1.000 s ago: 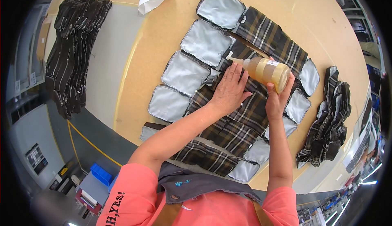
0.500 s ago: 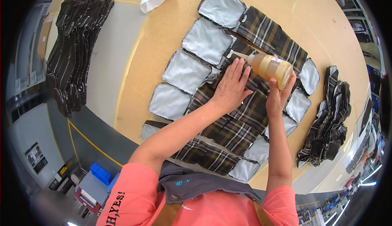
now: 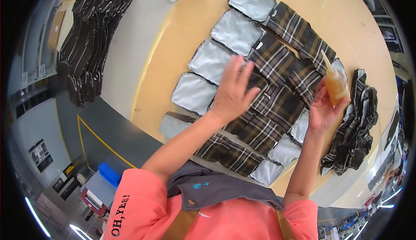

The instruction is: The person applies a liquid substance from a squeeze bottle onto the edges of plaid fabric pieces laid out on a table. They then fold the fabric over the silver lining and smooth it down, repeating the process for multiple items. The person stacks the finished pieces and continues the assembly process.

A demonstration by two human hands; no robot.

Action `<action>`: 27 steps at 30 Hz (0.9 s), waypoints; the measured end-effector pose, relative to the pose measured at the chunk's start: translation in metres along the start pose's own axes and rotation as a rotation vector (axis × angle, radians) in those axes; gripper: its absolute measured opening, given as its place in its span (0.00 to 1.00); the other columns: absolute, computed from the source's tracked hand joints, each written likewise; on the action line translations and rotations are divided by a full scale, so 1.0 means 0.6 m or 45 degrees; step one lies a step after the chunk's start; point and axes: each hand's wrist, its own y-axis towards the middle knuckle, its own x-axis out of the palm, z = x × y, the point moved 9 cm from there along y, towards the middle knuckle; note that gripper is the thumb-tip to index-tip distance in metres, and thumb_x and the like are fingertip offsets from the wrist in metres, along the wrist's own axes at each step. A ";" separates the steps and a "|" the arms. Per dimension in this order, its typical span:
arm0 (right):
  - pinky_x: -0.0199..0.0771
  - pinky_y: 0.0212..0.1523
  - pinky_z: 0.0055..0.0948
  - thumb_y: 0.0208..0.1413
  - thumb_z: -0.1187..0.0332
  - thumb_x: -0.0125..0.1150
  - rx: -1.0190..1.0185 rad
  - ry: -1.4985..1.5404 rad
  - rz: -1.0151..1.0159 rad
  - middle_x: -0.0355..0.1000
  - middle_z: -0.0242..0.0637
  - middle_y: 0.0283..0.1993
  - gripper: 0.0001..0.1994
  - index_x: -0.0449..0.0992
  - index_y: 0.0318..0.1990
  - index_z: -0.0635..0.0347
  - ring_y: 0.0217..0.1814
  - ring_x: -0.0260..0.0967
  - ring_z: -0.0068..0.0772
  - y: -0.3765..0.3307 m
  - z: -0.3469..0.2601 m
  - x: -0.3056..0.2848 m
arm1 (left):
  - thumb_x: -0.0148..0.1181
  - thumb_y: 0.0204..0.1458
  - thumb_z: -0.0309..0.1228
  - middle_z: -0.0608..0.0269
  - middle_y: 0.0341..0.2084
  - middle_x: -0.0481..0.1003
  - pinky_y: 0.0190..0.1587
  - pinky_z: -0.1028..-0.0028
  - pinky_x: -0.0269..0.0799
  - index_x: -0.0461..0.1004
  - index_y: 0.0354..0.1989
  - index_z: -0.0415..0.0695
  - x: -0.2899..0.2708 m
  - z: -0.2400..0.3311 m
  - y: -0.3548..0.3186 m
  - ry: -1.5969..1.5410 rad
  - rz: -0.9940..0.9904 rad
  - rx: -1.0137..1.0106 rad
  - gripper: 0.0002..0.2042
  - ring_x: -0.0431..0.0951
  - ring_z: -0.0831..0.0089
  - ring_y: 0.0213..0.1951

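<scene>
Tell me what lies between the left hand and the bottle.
In the head view, plaid fabric pieces lie across the stretch between the left hand and the bottle held in the right hand.

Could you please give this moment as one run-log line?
Left hand: open, blurred, over cloth | Right hand: holding bottle | Pile: at right

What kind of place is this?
Probably a clothes-making workshop: similar plaid fabric pieces lie across a big tan table, with a dark cloth stack to the left and a plaid bundle to the right.
</scene>
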 end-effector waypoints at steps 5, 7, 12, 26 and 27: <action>0.75 0.58 0.42 0.54 0.57 0.64 -0.063 -0.115 0.087 0.62 0.49 0.63 0.30 0.63 0.60 0.63 0.65 0.58 0.56 -0.058 -0.013 0.000 | 0.65 0.49 0.36 0.39 0.61 0.56 0.63 0.57 0.57 0.56 0.63 0.34 0.001 -0.032 -0.044 0.008 -0.061 -0.161 0.35 0.59 0.45 0.61; 0.75 0.57 0.42 0.55 0.56 0.62 -0.080 -0.176 0.118 0.62 0.49 0.62 0.30 0.63 0.61 0.62 0.64 0.59 0.56 -0.075 -0.009 -0.004 | 0.66 0.47 0.36 0.39 0.61 0.55 0.62 0.57 0.57 0.57 0.63 0.34 0.010 -0.019 -0.061 0.024 -0.107 -0.141 0.36 0.59 0.45 0.61; 0.77 0.55 0.44 0.58 0.49 0.56 -0.173 -0.507 0.136 0.63 0.45 0.62 0.30 0.60 0.61 0.59 0.61 0.65 0.47 -0.099 0.017 0.019 | 0.68 0.45 0.37 0.36 0.62 0.53 0.64 0.54 0.53 0.59 0.62 0.35 0.030 0.002 -0.072 0.123 -0.165 -0.155 0.37 0.56 0.43 0.63; 0.61 0.62 0.38 0.54 0.49 0.63 -0.261 -1.562 -0.147 0.61 0.49 0.63 0.36 0.54 0.60 0.62 0.63 0.60 0.40 -0.089 0.142 0.022 | 0.67 0.45 0.43 0.35 0.63 0.51 0.66 0.52 0.50 0.55 0.63 0.33 0.082 0.020 -0.093 0.163 -0.325 -0.097 0.41 0.50 0.43 0.66; 0.57 0.64 0.36 0.54 0.49 0.63 -0.248 -1.578 -0.152 0.61 0.49 0.63 0.36 0.54 0.60 0.63 0.64 0.59 0.39 -0.089 0.149 0.028 | 0.67 0.45 0.43 0.35 0.63 0.51 0.66 0.52 0.50 0.55 0.62 0.32 0.082 0.020 -0.092 0.156 -0.322 -0.097 0.40 0.50 0.43 0.66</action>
